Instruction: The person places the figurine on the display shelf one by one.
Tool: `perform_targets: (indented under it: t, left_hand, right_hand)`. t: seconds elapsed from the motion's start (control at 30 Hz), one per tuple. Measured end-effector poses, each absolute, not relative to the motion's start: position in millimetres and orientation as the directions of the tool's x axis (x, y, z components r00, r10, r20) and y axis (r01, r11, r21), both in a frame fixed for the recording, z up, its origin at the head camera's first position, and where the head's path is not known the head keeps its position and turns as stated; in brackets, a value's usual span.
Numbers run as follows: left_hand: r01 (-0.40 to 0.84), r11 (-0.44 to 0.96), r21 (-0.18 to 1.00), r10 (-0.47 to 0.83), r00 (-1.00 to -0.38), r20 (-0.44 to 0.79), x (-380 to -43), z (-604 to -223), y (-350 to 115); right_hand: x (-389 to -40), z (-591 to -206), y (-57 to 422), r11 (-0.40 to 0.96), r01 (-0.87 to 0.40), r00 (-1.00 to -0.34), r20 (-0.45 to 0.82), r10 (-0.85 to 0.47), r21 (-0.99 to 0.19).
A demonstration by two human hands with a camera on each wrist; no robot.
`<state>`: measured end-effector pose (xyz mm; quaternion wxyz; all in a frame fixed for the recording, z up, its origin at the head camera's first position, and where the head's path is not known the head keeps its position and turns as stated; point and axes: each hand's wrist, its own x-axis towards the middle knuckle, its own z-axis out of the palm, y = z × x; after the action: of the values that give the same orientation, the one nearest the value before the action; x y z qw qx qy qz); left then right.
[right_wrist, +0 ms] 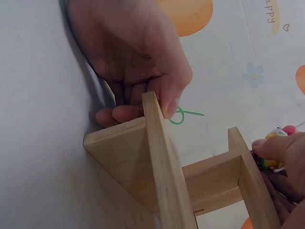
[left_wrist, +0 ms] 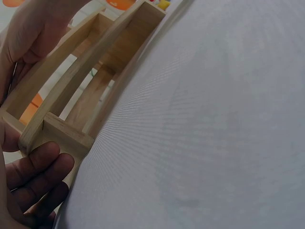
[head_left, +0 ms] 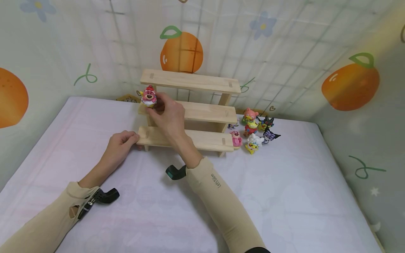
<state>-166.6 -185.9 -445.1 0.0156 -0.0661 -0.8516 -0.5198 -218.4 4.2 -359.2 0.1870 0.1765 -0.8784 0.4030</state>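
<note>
A three-step wooden display stand (head_left: 209,111) stands on the white-covered table. At the left end of its middle step, my right hand (head_left: 172,114) holds a small pink bear figurine (head_left: 149,96) with a red top and a white lower part between thumb and fingers. Whether its base touches the step cannot be made out. My left hand (head_left: 121,140) grips the left end of the bottom step, thumb over the board (right_wrist: 159,157) and fingers (right_wrist: 126,113) under its edge by the leg. In the right wrist view the figurine (right_wrist: 274,163) is mostly hidden behind my fingers.
Right of the stand, several small figurines cluster: a pink-hooded one (head_left: 250,115), a white fluffy one (head_left: 254,141), a dark-eared one (head_left: 269,136) and a pink bear (head_left: 236,138) close against the bottom step. A fruit-patterned curtain (head_left: 284,52) hangs behind the table.
</note>
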Motion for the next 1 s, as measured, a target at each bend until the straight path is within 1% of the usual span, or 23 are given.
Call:
perform_targets:
  t: [0.17,0.37,0.57,1.0]
  left_hand:
    - [0.121,0.449,0.885,0.094,-0.992,0.088,-166,-446,-187]
    - [0.115,0.444,0.889,0.089,-0.992,0.084,-164,-447,-187]
    - [0.122,0.448,0.886,0.095,-0.992,0.089,-165,-447,-186]
    - [0.125,0.469,0.874,0.099,-0.991,0.089,-165,-445,-186]
  right_hand:
    - [-218,-360,4,0.609,-0.459,-0.871,0.462,-0.166,-0.647]
    - [-214,-359,11,0.56,-0.47,-0.874,0.45,-0.184,-0.683]
    - [-207,-359,24,0.508,-0.475,-0.873,0.457,-0.169,-0.718]
    - [-199,-362,53,0.553,-0.526,-0.831,0.528,-0.174,-0.646]
